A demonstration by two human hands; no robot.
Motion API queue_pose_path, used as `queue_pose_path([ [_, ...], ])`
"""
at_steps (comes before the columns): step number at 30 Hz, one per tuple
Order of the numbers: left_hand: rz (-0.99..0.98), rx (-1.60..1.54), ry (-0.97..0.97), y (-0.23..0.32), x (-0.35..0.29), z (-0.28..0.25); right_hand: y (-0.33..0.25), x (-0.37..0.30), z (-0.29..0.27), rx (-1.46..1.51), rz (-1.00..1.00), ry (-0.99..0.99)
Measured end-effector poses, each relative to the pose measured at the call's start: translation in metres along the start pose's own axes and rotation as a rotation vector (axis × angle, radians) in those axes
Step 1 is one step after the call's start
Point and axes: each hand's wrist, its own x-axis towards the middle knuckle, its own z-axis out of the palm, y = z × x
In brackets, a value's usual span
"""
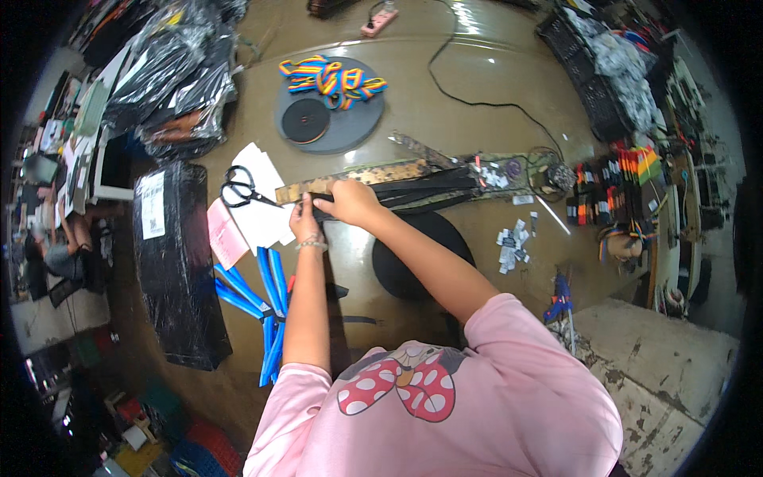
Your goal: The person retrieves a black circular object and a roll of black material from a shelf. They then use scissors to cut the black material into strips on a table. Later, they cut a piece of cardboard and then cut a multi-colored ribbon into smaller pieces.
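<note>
Both of my hands meet over the middle of the table at the end of a black strap (pixel 320 197). My left hand (pixel 304 222) pinches this end, fingers pointing away from me. Close beside it on the right, my right hand (pixel 350 203) is closed on the same strap, its thumb toward the left hand. More black straps (pixel 421 184) run off to the right. Just beyond my hands lies a flat camouflage strap (pixel 366 175). Black-handled scissors (pixel 238 189) rest on white paper (pixel 262 219) to the left, their blades pointing toward my hands.
Pink paper (pixel 228 234), bundled blue straps (pixel 270 294) and a black wrapped package (pixel 179 270) lie left. A grey disc (pixel 342 135) bears rainbow strap (pixel 326 79). Right are small labels (pixel 513 246), a blue glue gun (pixel 559 300) and a black crate (pixel 584 79). A cable (pixel 493 104) crosses behind.
</note>
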Motion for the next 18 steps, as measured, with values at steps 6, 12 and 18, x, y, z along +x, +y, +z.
queue_pose_path([
  [6, -0.02, 0.023, 0.009, 0.0, 0.004, -0.003, 0.068, -0.149, -0.111, 0.137, -0.101, 0.135],
  [12, -0.011, 0.058, -0.02, 0.002, 0.006, -0.007, 0.157, -0.186, -0.167, 0.58, 0.23, 0.179],
  [18, -0.015, 0.049, 0.017, -0.002, 0.01, -0.007, 0.267, -0.114, -0.113, 0.397, 0.268, 0.42],
])
